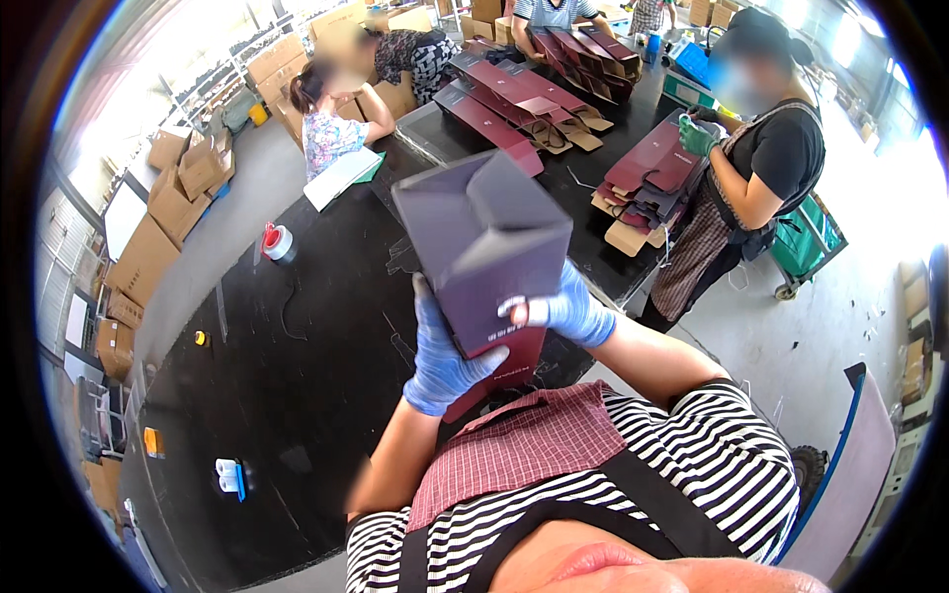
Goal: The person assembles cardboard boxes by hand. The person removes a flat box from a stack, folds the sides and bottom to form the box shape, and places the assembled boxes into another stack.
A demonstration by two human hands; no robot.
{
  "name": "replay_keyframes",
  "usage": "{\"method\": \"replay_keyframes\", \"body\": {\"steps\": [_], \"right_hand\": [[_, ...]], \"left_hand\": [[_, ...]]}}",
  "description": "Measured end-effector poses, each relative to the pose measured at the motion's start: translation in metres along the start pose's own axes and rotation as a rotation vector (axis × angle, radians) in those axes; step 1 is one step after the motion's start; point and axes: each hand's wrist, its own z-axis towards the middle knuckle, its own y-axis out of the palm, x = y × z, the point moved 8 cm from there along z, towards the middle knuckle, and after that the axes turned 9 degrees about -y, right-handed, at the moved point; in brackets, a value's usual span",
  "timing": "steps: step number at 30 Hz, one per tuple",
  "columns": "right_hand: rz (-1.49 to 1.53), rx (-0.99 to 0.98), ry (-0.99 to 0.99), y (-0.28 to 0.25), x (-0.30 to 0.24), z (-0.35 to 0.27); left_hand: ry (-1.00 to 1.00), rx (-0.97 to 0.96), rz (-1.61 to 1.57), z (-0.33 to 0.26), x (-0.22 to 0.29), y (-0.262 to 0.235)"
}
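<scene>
- both hands grip one dark red paper bag (484, 247), held up above the black worktop (297, 366).
- left hand (440, 361) in a blue glove wraps the lower left edge, fingers closed on it.
- right hand (568, 311) pinches the lower right side.
- bag looks light, stiff along its folds, easy to crease; best held at the folded edges, not the flat panels.
- more flat bags (514, 99) lie stacked across the worktop.

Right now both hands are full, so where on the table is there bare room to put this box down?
Bare black table lies between the red-and-white tape roll and the small white-and-blue item. The far end is crowded with flat maroon box blanks.
</scene>
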Motion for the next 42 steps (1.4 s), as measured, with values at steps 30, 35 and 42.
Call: {"method": "replay_keyframes", "body": {"steps": [30, 35, 42], "right_hand": [[-1.107, 0.342, 0.426, -0.277, 0.203, -0.169], [-0.911, 0.312, 0.434, -0.247, 0.235, -0.15], [-0.721, 0.031, 0.554, -0.189, 0.277, -0.119]], "left_hand": [[-0.965, 0.186, 0.242, 0.024, -0.251, -0.091], [-1.014, 0.227, 0.296, -0.035, -0.279, -0.057], [-1.044, 0.163, 0.38, -0.067, -0.298, -0.06]]}}
